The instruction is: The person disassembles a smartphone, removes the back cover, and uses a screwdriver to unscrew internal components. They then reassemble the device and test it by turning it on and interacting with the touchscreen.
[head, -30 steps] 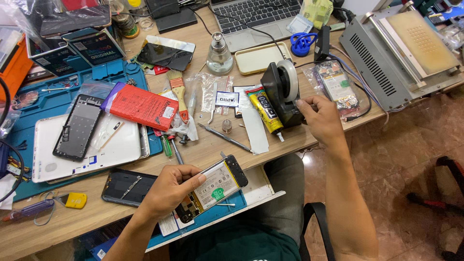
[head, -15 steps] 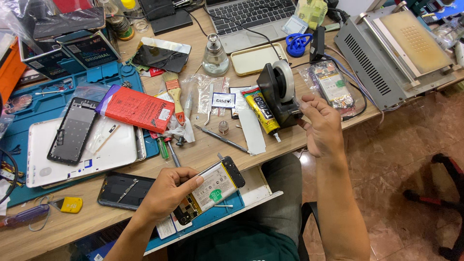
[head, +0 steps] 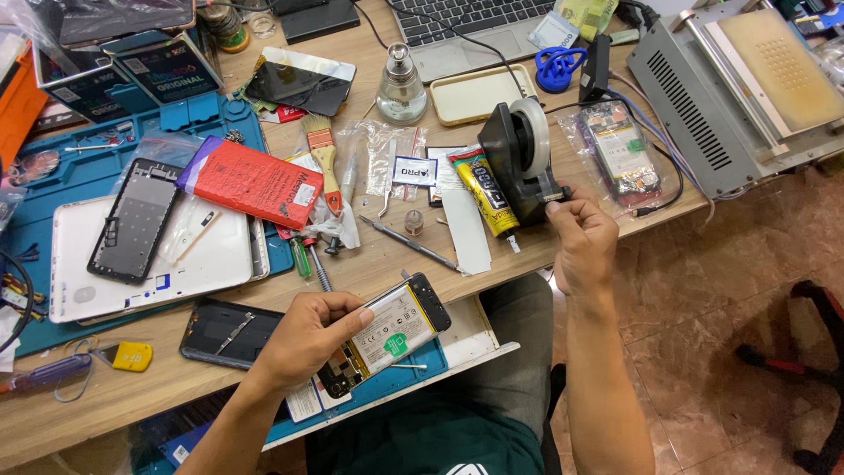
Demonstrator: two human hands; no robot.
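My left hand [head: 303, 339] holds an opened phone [head: 396, 330] over my lap at the desk's near edge. The phone's back is off, so its battery and inner parts show. My right hand [head: 580, 237] reaches to the black tape dispenser [head: 519, 158] on the desk. Its thumb and forefinger pinch the tape end at the cutter on the dispenser's near right side. A yellow and black glue tube [head: 482, 189] lies just left of the dispenser.
A black phone cover [head: 229, 330] lies by my left hand. A red package [head: 251, 180], a brush [head: 323, 158], a white tablet shell [head: 211, 255] and small tools crowd the blue mat [head: 53, 176]. A glass bottle [head: 402, 88], laptop [head: 475, 22] and grey machine [head: 721, 88] stand behind.
My right hand was lifted with fingers spread beside the dispenser; it has dropped and closed its fingertips at the cutter. My left hand still holds the phone in the same place.
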